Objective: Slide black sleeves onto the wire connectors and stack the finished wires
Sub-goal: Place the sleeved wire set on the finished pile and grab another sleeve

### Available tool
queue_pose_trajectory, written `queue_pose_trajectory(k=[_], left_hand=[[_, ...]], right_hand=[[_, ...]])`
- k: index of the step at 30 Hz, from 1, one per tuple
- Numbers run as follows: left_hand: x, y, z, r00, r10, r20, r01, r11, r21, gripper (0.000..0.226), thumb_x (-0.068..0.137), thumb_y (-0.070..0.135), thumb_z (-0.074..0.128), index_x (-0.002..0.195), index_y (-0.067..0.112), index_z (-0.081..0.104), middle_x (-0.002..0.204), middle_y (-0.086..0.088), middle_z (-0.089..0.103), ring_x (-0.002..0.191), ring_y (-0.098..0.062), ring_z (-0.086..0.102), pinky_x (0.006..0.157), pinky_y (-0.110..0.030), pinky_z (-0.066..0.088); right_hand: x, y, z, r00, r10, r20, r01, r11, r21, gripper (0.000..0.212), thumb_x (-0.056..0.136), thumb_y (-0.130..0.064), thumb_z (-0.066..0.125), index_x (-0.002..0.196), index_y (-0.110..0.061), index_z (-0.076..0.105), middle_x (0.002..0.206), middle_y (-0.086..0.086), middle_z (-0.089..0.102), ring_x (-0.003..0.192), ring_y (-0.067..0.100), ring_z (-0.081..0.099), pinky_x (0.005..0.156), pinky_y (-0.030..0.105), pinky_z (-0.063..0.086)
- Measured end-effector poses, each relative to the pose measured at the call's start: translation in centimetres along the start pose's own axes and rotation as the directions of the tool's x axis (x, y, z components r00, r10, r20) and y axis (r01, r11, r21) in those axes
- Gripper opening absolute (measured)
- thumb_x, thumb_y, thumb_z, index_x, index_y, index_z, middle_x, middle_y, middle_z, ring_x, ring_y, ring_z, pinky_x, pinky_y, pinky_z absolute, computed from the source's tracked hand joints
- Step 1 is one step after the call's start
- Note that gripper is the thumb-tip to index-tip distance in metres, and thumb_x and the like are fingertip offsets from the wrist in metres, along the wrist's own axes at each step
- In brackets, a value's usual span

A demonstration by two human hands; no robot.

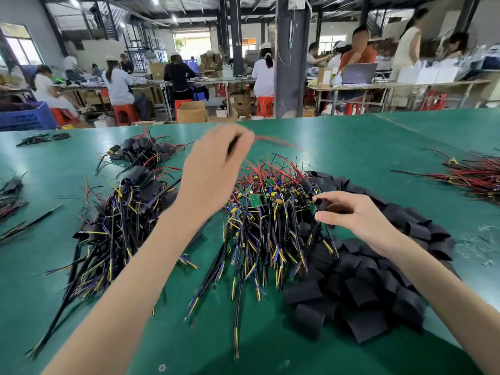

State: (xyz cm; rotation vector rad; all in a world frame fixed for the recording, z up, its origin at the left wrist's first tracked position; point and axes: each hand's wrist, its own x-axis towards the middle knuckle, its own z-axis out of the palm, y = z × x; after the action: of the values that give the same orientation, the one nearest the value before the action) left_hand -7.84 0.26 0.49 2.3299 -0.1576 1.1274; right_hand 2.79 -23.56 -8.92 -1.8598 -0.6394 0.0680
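Head view: black sleeves heap near right; the right hand curls thumb and forefinger at one, grip unclear. Farther, the blurred left hand pinches a wire above the unsleeved pile. Best to lift a single sleeve, open its mouth, then feed the wire's end in straight.

Flat black sleeves lie heaped at right. Bare wires with green boards pile at centre; sleeved wires stack just left of them.
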Motion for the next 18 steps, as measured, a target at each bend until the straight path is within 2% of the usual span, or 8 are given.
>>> queue_pose_trajectory(k=[2, 5, 7, 10, 18], left_hand=[[-2.2, -1.2, 0.8, 0.999, 0.038, 0.013, -0.039, 0.994, 0.099, 0.016, 0.096, 0.02, 0.053, 0.093, 0.01, 0.065, 0.087, 0.007, 0.059, 0.083, -0.01, 0.046, 0.073, -0.02, 0.031], [-5.0, -3.2, 2.0, 0.999, 0.034, -0.006, -0.033, 0.994, 0.102, 0.011, 0.093, 0.009, 0.058, 0.092, 0.003, 0.067, 0.089, -0.003, 0.064, 0.084, -0.022, 0.052, 0.078, -0.024, 0.034], [-6.1, -3.8, 2.3, 0.999, 0.021, -0.037, -0.019, 0.997, 0.07, 0.013, 0.093, 0.01, 0.056, 0.094, 0.004, 0.067, 0.088, 0.0, 0.062, 0.084, -0.021, 0.051, 0.079, -0.028, 0.036], [-6.7, -3.8, 2.6, 0.997, 0.035, -0.072, -0.032, 0.999, 0.04, 0.018, 0.094, 0.014, 0.052, 0.095, 0.005, 0.067, 0.088, 0.009, 0.056, 0.082, -0.013, 0.046, 0.079, -0.027, 0.035], [-7.7, -3.4, 3.2, 0.992, 0.072, -0.106, -0.072, 0.997, 0.004, 0.025, 0.095, 0.022, 0.047, 0.097, 0.006, 0.067, 0.092, 0.0, 0.063, 0.084, -0.018, 0.049, 0.079, -0.035, 0.039]], right_hand=[[0.0, 0.2, 0.2, 1.0, 0.0, -0.007, -0.001, 1.0, -0.031, 0.035, 0.068, -0.021, 0.081, 0.1, -0.031, 0.07, 0.095, -0.001, 0.069, 0.084, 0.012, 0.061, 0.091, 0.032, 0.045], [0.0, 0.5, 0.8, 1.0, -0.001, -0.011, 0.001, 0.998, -0.055, 0.038, 0.065, -0.024, 0.083, 0.097, -0.039, 0.068, 0.1, -0.008, 0.069, 0.092, 0.009, 0.062, 0.095, 0.033, 0.046], [0.0, 0.6, 1.1, 1.0, -0.014, -0.018, 0.012, 0.994, -0.109, 0.042, 0.064, -0.024, 0.084, 0.095, -0.044, 0.066, 0.104, -0.012, 0.067, 0.097, 0.008, 0.061, 0.096, 0.031, 0.044], [0.0, 0.7, 1.5, 0.999, -0.035, -0.003, 0.034, 0.984, -0.177, 0.044, 0.062, -0.025, 0.086, 0.098, -0.042, 0.066, 0.105, -0.013, 0.066, 0.099, 0.009, 0.06, 0.097, 0.033, 0.044], [-0.4, 0.5, 2.2, 0.997, -0.077, -0.01, 0.073, 0.981, -0.182, 0.045, 0.06, -0.023, 0.086, 0.096, -0.041, 0.066, 0.097, -0.014, 0.065, 0.096, 0.011, 0.06, 0.094, 0.035, 0.046]])
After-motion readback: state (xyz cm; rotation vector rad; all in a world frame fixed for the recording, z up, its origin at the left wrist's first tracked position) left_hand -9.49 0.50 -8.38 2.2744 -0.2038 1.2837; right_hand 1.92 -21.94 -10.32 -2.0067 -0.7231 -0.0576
